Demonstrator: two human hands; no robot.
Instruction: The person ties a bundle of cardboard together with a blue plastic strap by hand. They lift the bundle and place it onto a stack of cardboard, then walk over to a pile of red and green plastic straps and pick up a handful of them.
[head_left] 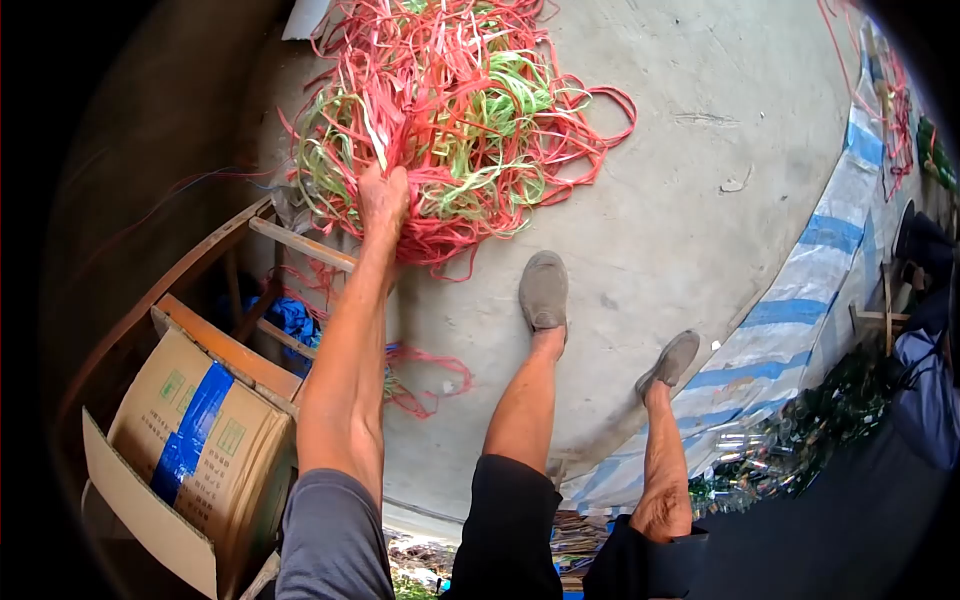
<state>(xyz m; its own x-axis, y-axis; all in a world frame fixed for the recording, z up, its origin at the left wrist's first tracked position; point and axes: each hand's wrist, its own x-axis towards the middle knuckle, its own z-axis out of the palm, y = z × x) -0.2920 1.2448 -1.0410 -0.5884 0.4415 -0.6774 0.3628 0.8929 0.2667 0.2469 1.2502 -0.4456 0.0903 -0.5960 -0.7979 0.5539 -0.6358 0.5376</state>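
A large tangled heap of red and green plastic strips (450,110) lies on the concrete floor at the top of the view. My left hand (383,195) is closed around a bunch of red strips at the near left part of the heap, where the strands run upward from the fist. Its arm, in a grey sleeve, reaches up from the bottom edge. My right hand does not show anywhere in the frame.
Left of my arm stands a wooden chair frame (300,245) beside a cardboard box (190,430) with blue tape. My feet are on the concrete floor (690,220). A blue and white striped sheet (790,310) runs along the right, with green and clear pieces (780,450) beyond it.
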